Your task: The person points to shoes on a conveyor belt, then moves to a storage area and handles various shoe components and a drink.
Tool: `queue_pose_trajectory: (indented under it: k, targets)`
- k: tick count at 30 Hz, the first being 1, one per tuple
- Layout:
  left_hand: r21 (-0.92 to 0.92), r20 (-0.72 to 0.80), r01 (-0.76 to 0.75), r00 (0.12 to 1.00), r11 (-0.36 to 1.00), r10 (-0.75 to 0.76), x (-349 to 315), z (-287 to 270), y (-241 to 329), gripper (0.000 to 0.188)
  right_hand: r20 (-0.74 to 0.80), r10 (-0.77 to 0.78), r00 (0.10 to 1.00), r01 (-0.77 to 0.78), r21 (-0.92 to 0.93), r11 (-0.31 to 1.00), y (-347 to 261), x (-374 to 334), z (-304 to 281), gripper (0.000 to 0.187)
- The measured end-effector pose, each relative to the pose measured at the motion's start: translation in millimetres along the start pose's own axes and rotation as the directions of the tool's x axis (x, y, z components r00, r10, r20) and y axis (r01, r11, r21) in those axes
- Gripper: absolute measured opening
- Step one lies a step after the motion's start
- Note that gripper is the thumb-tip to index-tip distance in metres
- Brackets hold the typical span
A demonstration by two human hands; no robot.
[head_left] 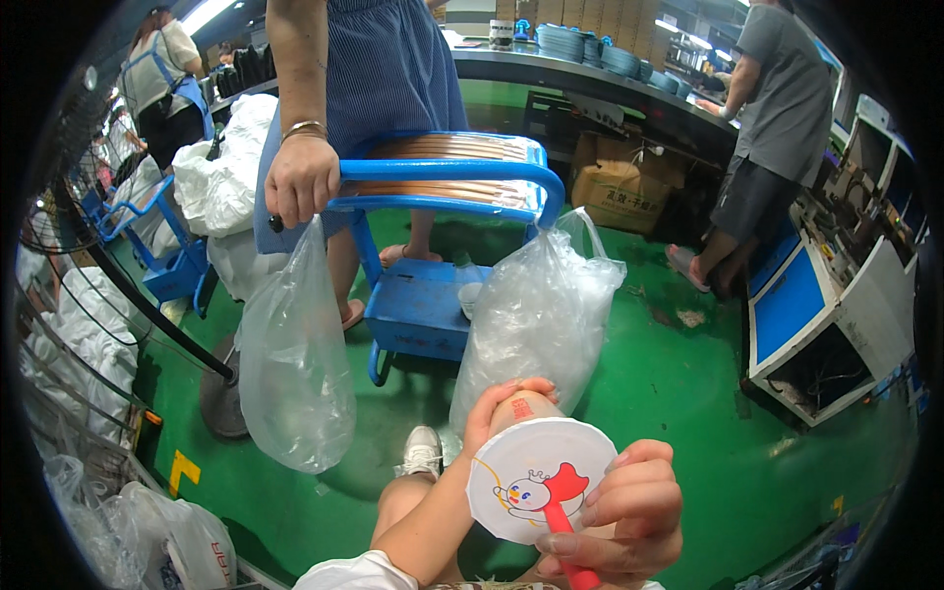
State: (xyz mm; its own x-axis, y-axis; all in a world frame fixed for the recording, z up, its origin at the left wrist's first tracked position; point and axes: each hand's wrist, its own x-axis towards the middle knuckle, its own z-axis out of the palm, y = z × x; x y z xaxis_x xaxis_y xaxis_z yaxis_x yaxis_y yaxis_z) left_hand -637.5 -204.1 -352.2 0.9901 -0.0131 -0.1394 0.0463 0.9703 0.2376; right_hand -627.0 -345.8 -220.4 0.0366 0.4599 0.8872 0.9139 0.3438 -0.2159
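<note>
In the head view, the person's right hand (615, 506) is gripping a white round disc (501, 477) by its right edge, fingers bending around the rim and thumb lying over a red handle (580, 570) low on the disc. The disc's printed face, a cartoon figure with a red shape, is turning up toward the camera; the disc itself is sitting just left of the right-hand grip, and the handle is pointing down below it. The left hand (480, 425) is curling just beyond the disc's upper edge, partly hiding behind it. A rounded tan surface with red marks (522, 405) is showing there; I cannot tell whether this is the palm or a held thing, nor whether the left hand is closing on anything.

Directly beyond the grip, a clear plastic bag (536, 320) is bulging with pale contents. Farther off to the left, a co-worker's hand (303, 177) is resting at the end of a blue cart's (418, 315) bar, with another clear bag (297, 364) hanging below it. Below and left of the grip, a white shoe (423, 450) is standing on the green floor (718, 433).
</note>
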Motion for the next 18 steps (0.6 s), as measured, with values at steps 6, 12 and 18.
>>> queue_pose_trajectory:
  k: [6,12,18]
  targets:
    - [-0.013,-0.003,-0.010,1.000,1.000,0.010,1.7,-3.2,-0.4,0.034,0.045,-0.036,0.998,0.035,0.016,0.999,0.6,3.8,-2.4,0.030]
    - [0.009,-0.002,-0.054,0.999,0.998,0.054,7.5,-7.1,-5.5,0.035,-0.023,0.012,1.000,-0.011,0.078,0.997,-0.6,-5.4,3.9,0.030]
    - [0.035,0.000,-0.054,0.999,0.998,0.054,7.4,-2.2,-3.6,0.034,0.046,0.021,0.999,-0.026,0.095,0.995,1.2,-1.7,-3.7,0.032]
